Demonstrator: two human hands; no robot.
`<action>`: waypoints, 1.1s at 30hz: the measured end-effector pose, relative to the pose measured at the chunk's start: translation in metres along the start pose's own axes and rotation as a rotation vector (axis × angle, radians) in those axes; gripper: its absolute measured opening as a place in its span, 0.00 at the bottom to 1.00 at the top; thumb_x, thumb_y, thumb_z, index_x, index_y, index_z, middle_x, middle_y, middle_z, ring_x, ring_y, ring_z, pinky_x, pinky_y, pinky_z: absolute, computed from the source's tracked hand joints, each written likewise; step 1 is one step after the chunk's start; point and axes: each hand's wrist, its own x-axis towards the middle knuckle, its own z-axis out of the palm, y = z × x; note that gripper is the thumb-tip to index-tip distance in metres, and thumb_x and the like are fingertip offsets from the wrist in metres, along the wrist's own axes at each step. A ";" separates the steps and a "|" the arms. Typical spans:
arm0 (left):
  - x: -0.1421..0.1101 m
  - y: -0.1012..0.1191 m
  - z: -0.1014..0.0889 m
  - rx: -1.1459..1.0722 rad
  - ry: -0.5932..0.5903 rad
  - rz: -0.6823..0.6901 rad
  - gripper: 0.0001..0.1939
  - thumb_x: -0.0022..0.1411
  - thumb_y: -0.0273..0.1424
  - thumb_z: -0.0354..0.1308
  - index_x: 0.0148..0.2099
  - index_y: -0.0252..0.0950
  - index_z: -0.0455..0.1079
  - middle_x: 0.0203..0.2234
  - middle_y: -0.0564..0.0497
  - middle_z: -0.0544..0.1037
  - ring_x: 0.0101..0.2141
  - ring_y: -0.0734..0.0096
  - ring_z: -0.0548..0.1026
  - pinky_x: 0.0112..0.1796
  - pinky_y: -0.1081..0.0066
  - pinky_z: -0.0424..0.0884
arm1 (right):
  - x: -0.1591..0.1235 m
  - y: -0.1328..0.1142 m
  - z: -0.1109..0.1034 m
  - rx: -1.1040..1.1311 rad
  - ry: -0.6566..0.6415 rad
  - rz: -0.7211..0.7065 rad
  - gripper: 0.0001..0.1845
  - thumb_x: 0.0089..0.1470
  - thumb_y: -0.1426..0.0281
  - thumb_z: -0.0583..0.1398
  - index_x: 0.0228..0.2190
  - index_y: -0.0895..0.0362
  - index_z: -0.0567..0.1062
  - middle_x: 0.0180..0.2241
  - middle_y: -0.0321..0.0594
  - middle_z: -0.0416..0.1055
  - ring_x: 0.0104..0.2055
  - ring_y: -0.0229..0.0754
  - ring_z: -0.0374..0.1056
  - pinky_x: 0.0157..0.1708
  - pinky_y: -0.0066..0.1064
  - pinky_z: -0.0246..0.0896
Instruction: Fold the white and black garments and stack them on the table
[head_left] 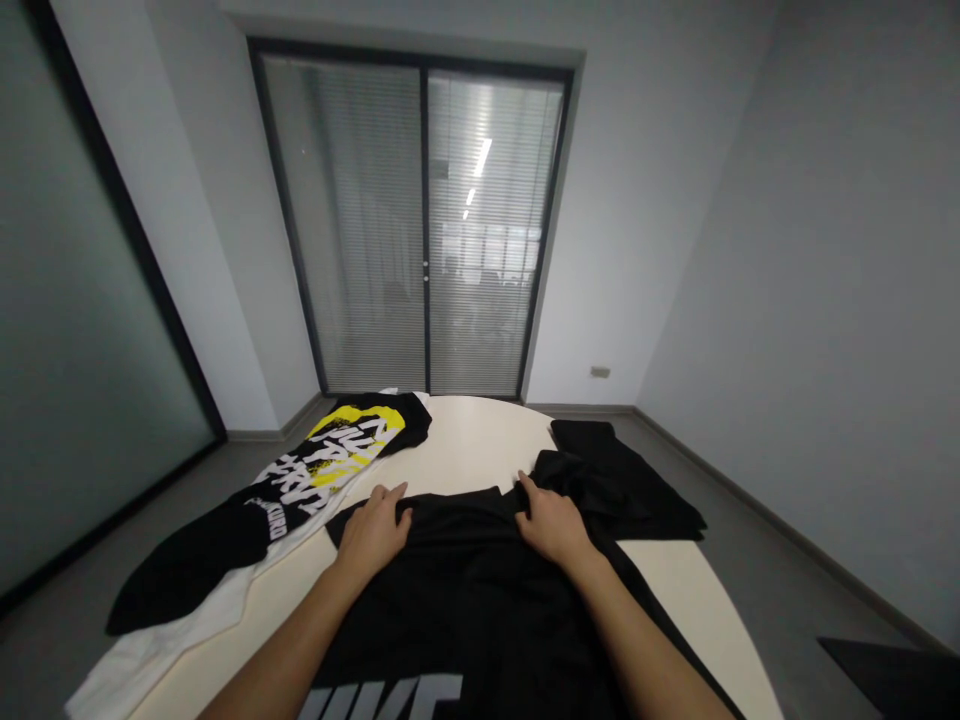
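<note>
A black T-shirt (480, 590) with light grey lettering near the bottom of the view lies spread in front of me. My left hand (375, 532) rests on the upper left part of this shirt, index finger and thumb apart. On the upper right part lies my right hand (555, 525), its index finger stretched forward and its thumb apart from it. Between the hands runs the shirt's top edge, slightly creased. Cloth is bunched just beyond my right hand. The undersides of both hands are hidden.
Left on the pale table (480, 440) lies a black garment (322, 470) with yellow and white print, over white cloth (187, 625). Folded black cloth (637, 490) sits at the right edge. Beyond stand glass doors (427, 230) with blinds; walls flank the table.
</note>
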 end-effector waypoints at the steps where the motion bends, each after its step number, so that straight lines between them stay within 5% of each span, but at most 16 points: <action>1: 0.000 0.000 -0.001 -0.006 -0.014 -0.003 0.23 0.67 0.36 0.51 0.63 0.39 0.66 0.48 0.41 0.74 0.45 0.54 0.78 0.46 0.61 0.71 | 0.000 0.000 0.000 -0.021 -0.010 -0.006 0.30 0.54 0.70 0.55 0.59 0.59 0.67 0.44 0.52 0.77 0.47 0.54 0.74 0.45 0.39 0.61; 6: 0.001 -0.002 0.001 -0.141 0.027 -0.017 0.11 0.63 0.32 0.53 0.45 0.38 0.74 0.41 0.43 0.78 0.45 0.54 0.78 0.45 0.61 0.71 | 0.001 0.002 0.001 -0.029 -0.005 0.018 0.15 0.59 0.69 0.54 0.46 0.59 0.73 0.38 0.50 0.78 0.40 0.50 0.75 0.39 0.35 0.60; 9: 0.005 -0.006 0.002 -0.471 0.105 -0.082 0.06 0.61 0.33 0.55 0.38 0.38 0.71 0.34 0.47 0.78 0.36 0.59 0.80 0.37 0.65 0.73 | 0.003 0.006 0.005 0.086 0.075 0.030 0.12 0.62 0.69 0.51 0.44 0.57 0.70 0.37 0.46 0.77 0.37 0.46 0.74 0.36 0.31 0.59; 14: 0.018 -0.027 -0.008 -0.867 0.264 -0.321 0.10 0.65 0.36 0.48 0.45 0.37 0.62 0.35 0.49 0.77 0.23 0.69 0.79 0.23 0.72 0.71 | 0.004 0.013 0.011 0.341 0.333 -0.031 0.12 0.62 0.71 0.49 0.45 0.55 0.67 0.38 0.42 0.72 0.39 0.43 0.70 0.39 0.31 0.60; 19: 0.018 -0.042 -0.017 -0.786 0.338 -0.283 0.13 0.56 0.28 0.54 0.45 0.38 0.64 0.38 0.49 0.77 0.31 0.68 0.79 0.35 0.69 0.75 | 0.002 0.011 0.013 0.150 0.299 -0.045 0.07 0.54 0.72 0.58 0.36 0.54 0.76 0.42 0.45 0.68 0.45 0.47 0.64 0.45 0.33 0.60; 24: 0.000 -0.026 -0.019 -0.416 0.211 -0.030 0.19 0.58 0.41 0.58 0.50 0.40 0.70 0.47 0.47 0.77 0.40 0.61 0.78 0.46 0.63 0.72 | 0.002 0.011 0.009 0.096 0.275 0.001 0.12 0.60 0.72 0.54 0.39 0.53 0.78 0.42 0.43 0.70 0.45 0.44 0.66 0.44 0.31 0.59; 29: -0.010 -0.011 -0.033 -0.170 0.143 0.013 0.08 0.62 0.35 0.55 0.43 0.43 0.70 0.42 0.51 0.79 0.44 0.59 0.77 0.45 0.65 0.70 | 0.004 0.014 0.004 0.073 0.264 0.123 0.23 0.64 0.68 0.50 0.59 0.57 0.64 0.41 0.46 0.74 0.42 0.47 0.69 0.43 0.35 0.60; 33: -0.015 -0.005 -0.039 -0.088 -0.016 0.077 0.13 0.60 0.31 0.56 0.49 0.45 0.70 0.45 0.52 0.79 0.45 0.59 0.78 0.44 0.66 0.69 | 0.004 0.017 0.005 -0.034 0.372 0.148 0.38 0.57 0.69 0.56 0.67 0.57 0.52 0.62 0.55 0.59 0.60 0.56 0.58 0.53 0.42 0.56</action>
